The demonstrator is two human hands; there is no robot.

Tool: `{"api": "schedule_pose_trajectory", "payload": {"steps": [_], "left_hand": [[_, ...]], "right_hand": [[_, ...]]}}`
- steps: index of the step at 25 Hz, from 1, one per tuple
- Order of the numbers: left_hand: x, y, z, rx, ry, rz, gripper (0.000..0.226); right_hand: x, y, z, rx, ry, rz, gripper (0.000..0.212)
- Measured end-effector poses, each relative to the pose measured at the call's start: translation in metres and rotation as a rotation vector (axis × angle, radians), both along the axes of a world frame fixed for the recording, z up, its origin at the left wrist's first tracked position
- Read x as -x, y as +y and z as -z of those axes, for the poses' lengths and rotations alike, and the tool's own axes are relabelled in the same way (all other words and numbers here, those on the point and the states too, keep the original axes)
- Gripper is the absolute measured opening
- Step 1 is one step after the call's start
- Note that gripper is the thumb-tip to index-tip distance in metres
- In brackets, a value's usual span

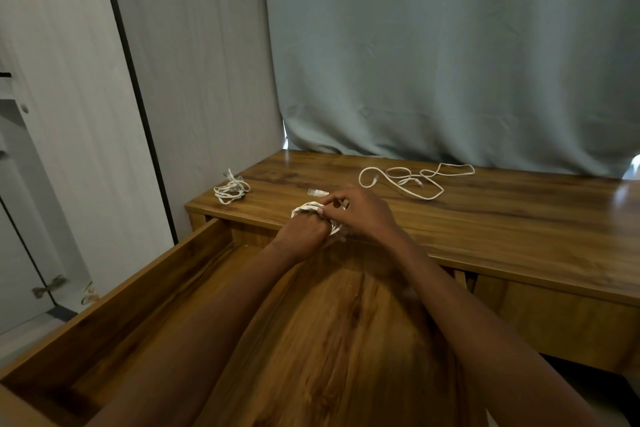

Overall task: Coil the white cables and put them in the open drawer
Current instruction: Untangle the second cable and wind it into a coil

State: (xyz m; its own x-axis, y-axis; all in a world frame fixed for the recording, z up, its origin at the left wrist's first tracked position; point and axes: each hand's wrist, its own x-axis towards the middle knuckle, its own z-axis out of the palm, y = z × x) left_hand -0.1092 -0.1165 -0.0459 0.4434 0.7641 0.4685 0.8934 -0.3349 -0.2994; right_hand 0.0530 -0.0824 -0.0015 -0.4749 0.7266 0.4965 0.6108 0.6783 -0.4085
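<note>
White cable loops are bunched in my left hand (304,231), which is closed in a fist around the bundle (306,209) just above the front edge of the desk (502,218). My right hand (360,213) sits right against it, thumb and forefinger pinched on a strand at the top of the bundle, the other fingers curled beside the coil. One clear plug end (317,191) of this cable lies on the desk just behind my hands. A second cable (231,189), already coiled, rests on the near left corner of the desktop, close to the wall. A third cable (415,179) lies loose and sprawled in open curves farther back on the right, near the grey-green curtain (450,55). The wooden drawer (145,281) is pulled out below my forearms, and I can see no cable in the part of it that shows.
</note>
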Motion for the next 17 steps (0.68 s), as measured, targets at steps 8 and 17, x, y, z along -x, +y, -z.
{"api": "schedule_pose_trajectory", "payload": {"steps": [8,17], "left_hand": [[0.005,-0.010,0.000,-0.216,0.038,0.182,0.037],[0.003,-0.027,-0.026,-0.243,-0.362,0.258,0.036]], "right_hand": [[0.002,-0.004,0.000,0.104,0.000,0.048,0.016],[-0.003,-0.001,-0.002,0.459,0.321,-0.090,0.025]]}}
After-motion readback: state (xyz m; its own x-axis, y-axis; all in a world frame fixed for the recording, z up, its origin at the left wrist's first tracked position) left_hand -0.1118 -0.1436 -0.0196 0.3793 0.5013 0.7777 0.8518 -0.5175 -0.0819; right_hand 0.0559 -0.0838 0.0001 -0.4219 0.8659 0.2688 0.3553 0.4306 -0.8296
